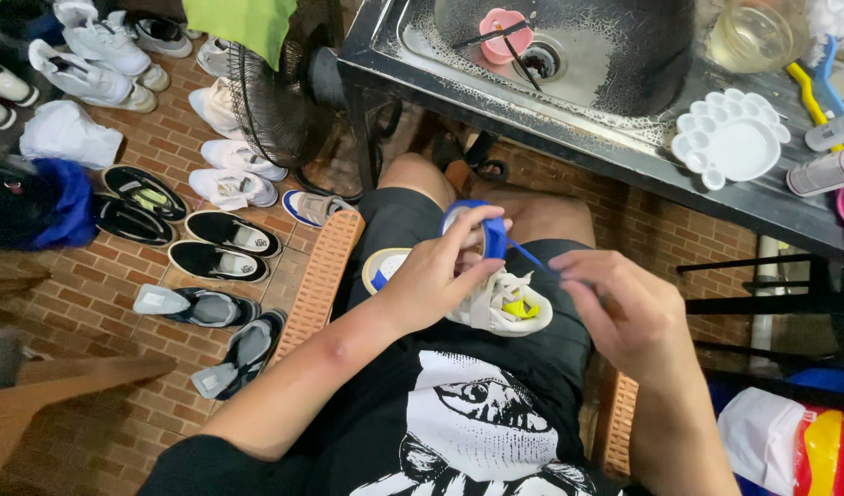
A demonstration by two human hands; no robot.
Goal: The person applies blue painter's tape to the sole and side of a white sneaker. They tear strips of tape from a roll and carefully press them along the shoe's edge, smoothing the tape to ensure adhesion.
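One view is given, taken from a camera worn on the head and aimed steeply down over the chest and lap. The hands are seen close, near the middle of the frame, the left hand (pixel 431 276) and right hand (pixel 629 312) held above the thighs. The brick floor (pixel 101 303) is taken in at the left, farther off, and a sink (pixel 569 55) is caught along the upper edge, ahead of the knees. No second view is supplied.

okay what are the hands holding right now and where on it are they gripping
The left hand holds a blue tape roll by its rim, over a white shoe on the lap. The right hand pinches the tape's pulled-out free end.
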